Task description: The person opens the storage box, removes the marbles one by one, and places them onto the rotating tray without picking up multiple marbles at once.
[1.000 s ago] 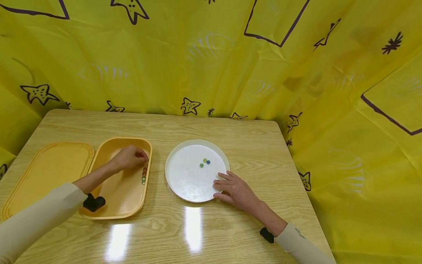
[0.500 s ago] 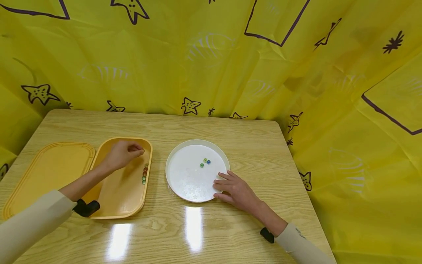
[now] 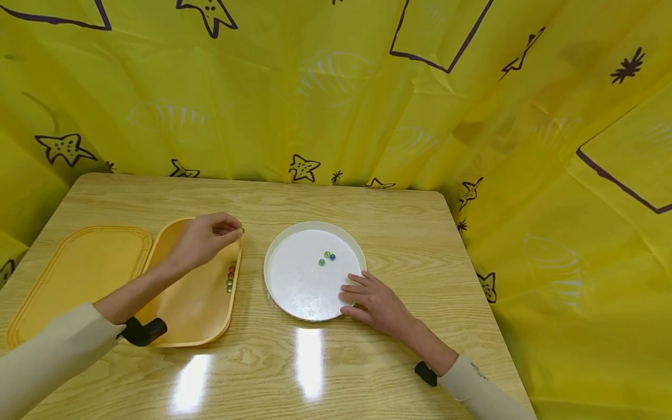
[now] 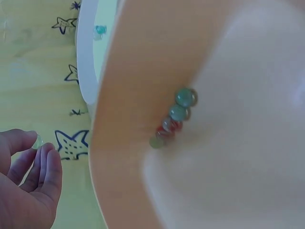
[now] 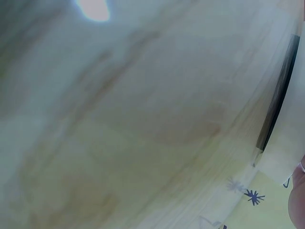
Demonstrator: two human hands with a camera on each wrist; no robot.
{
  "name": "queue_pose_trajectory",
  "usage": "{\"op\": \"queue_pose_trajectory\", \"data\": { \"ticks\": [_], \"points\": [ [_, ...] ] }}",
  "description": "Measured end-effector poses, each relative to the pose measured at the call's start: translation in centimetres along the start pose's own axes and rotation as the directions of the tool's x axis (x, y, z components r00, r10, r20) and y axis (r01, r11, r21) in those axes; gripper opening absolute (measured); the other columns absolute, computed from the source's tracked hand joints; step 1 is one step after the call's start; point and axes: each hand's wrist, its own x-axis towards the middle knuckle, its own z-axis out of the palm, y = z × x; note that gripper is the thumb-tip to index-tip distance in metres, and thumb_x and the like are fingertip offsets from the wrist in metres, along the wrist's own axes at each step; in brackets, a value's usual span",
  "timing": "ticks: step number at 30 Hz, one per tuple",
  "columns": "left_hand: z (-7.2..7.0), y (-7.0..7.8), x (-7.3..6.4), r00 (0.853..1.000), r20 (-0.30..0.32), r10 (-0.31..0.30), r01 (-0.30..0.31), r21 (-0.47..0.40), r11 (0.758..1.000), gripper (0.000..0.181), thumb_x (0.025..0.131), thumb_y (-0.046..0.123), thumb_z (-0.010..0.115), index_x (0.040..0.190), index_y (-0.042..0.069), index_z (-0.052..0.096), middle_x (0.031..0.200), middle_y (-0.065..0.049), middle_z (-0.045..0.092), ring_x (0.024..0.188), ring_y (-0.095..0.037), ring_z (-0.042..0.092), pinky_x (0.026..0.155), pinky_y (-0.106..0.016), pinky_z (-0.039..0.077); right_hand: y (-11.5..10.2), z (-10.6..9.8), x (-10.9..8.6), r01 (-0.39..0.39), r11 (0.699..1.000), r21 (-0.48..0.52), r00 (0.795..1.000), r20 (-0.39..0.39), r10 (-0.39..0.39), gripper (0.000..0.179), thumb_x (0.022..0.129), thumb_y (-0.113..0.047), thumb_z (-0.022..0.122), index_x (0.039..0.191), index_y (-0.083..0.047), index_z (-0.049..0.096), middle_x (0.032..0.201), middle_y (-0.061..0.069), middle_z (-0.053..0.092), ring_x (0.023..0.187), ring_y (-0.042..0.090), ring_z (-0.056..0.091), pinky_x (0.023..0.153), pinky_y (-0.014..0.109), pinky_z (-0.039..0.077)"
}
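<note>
My left hand (image 3: 207, 236) pinches a small greenish glass marble (image 4: 37, 141) between thumb and fingertips, over the far right corner of an orange plastic tub (image 3: 189, 315). Inside the tub, a row of several green and red marbles (image 3: 230, 277) lies along the right wall. My right hand (image 3: 379, 304) rests on the right rim of a round white tray (image 3: 291, 280), its fingers spread over the edge. In the tray sit a green marble (image 3: 322, 262), a yellow-green marble (image 3: 328, 255) and a blue marble (image 3: 333, 257).
An orange lid (image 3: 86, 274) lies left of the tub, right beside it. All stand on a wooden table (image 3: 399, 233) with a yellow patterned curtain (image 3: 252, 87) behind it and at its sides. A black wrist strap (image 3: 143, 332) overlaps the tub's near left corner.
My left hand has risen from the row along the tub's right wall, first back and leftward, then right to the far right rim with a marble. The right hand and tray stay put.
</note>
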Motion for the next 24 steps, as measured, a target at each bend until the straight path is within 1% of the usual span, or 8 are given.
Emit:
{"op": "queue_pose_trajectory", "data": {
  "ticks": [6,15,19,24],
  "points": [
    [1.6,1.2,0.9,0.999,0.034,0.038,-0.036,-0.057,0.998,0.019,0.097,0.012,0.067,0.109,-0.002,0.07,0.1,-0.014,0.071,0.094,-0.031,0.067,0.083,-0.046,0.054,-0.1,-0.2,0.1,-0.006,1.0,0.008,1.0,-0.002,0.006,0.049,0.102,-0.048,0.049,0.114,-0.009,0.076,0.116,0.006,0.071,0.125,0.031,0.057,0.11,0.051,0.034],
    [4.7,2.1,2.5,0.991,0.096,0.091,-0.079,-0.117,0.99,0.014,0.094,0.007,0.069,0.104,-0.002,0.072,0.097,-0.011,0.071,0.09,-0.028,0.067,0.08,-0.042,0.055,-0.2,-0.3,0.1,-0.017,1.0,0.012,1.0,0.013,0.017,0.046,0.102,-0.046,0.053,0.114,-0.009,0.076,0.118,0.007,0.071,0.125,0.032,0.056,0.11,0.052,0.034],
    [5.9,2.6,2.9,0.988,0.124,0.087,-0.067,-0.158,0.985,0.012,0.093,0.006,0.069,0.102,-0.002,0.071,0.096,-0.011,0.07,0.089,-0.027,0.066,0.079,-0.039,0.055,-0.2,-0.3,0.1,-0.025,1.0,0.012,0.999,0.02,0.025,0.044,0.101,-0.045,0.054,0.115,-0.009,0.076,0.118,0.007,0.071,0.126,0.031,0.056,0.11,0.051,0.033],
    [7.3,2.9,3.3,0.985,0.158,0.074,-0.047,-0.169,0.984,0.009,0.092,0.004,0.07,0.099,-0.002,0.071,0.093,-0.01,0.07,0.087,-0.024,0.066,0.077,-0.034,0.055,-0.3,-0.4,0.1,-0.036,0.999,0.016,0.999,0.038,0.035,0.045,0.102,-0.046,0.053,0.115,-0.009,0.076,0.12,0.006,0.07,0.127,0.03,0.055,0.111,0.05,0.032]
  ]
}}
